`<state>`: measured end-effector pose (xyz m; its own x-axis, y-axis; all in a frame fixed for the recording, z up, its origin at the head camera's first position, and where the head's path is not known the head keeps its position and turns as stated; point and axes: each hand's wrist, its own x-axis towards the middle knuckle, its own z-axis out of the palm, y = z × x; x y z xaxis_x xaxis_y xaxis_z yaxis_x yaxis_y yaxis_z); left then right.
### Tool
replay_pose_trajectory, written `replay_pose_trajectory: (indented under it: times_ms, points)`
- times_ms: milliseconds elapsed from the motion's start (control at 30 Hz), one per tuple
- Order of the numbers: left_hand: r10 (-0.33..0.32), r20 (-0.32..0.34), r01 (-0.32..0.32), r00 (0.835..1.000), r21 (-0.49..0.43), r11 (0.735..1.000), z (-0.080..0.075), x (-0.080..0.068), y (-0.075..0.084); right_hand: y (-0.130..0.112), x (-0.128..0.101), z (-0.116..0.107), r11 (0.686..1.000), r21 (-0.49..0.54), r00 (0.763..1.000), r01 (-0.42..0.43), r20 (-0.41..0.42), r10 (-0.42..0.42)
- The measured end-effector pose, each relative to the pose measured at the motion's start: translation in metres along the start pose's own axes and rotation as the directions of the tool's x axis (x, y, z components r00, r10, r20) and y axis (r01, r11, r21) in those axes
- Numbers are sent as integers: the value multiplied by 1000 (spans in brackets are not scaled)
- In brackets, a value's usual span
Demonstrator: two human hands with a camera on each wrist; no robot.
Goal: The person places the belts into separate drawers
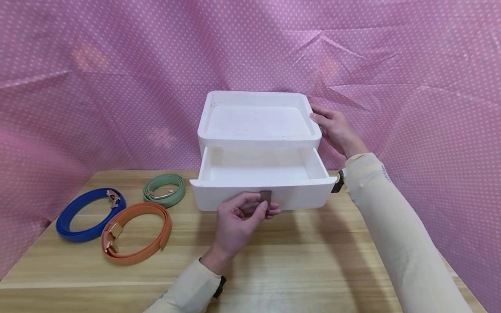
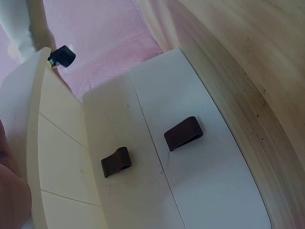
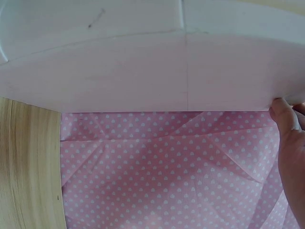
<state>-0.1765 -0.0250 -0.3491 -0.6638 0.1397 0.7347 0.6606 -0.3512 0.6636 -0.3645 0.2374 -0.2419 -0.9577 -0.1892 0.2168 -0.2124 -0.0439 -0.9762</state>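
A white drawer unit (image 1: 260, 142) with a shallow tray-like top stands at the back of the table, its top drawer (image 1: 262, 163) pulled out and bare inside. My left hand (image 1: 238, 217) pinches the brown pull tab (image 1: 265, 196) on that drawer's front between thumb and fingers. My right hand (image 1: 334, 128) grips the unit's rear right edge, thumb by the rim (image 1: 311, 117) and fingers reaching behind. Two lower drawers sit closed in the left wrist view, each with a brown tab, one upper (image 2: 116, 162) and one lower (image 2: 184, 133).
Three coiled belts with metal buckles lie on the wooden table (image 1: 176, 282) at the left: a blue belt (image 1: 82, 234), an orange belt (image 1: 135, 258) and a green belt (image 1: 166, 201). Pink dotted cloth (image 1: 137, 78) hangs behind and around the table.
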Motion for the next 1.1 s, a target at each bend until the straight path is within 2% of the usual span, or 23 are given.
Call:
replay_pose_trajectory:
  times_ms: [133, 300, 533, 767, 1100]
  points:
    - [-2, 4, 2, 1000, 2, 1000, 1, -1, 2, -1, 1, 0, 1000, -4, 1000, -18, -10, 18]
    - [15, 17, -15, 1000, -3, 1000, 1, -1, 4, -3, 0, 0, 999, -51, 1000, -8, -7, 8]
    - [0, 12, 0, 1000, 6, 1000, 1, -3, 5, -3, -2, 0, 993, -113, 999, -33, -7, 32]
    - [19, 5, -19, 1000, -11, 1000, 3, -4, 3, -1, -3, -1, 995, -93, 999, -34, -13, 33]
    - [13, 5, -13, 1000, -9, 1000, 1, -3, 4, 0, -1, -1, 999, -53, 1000, -5, 8, 5]
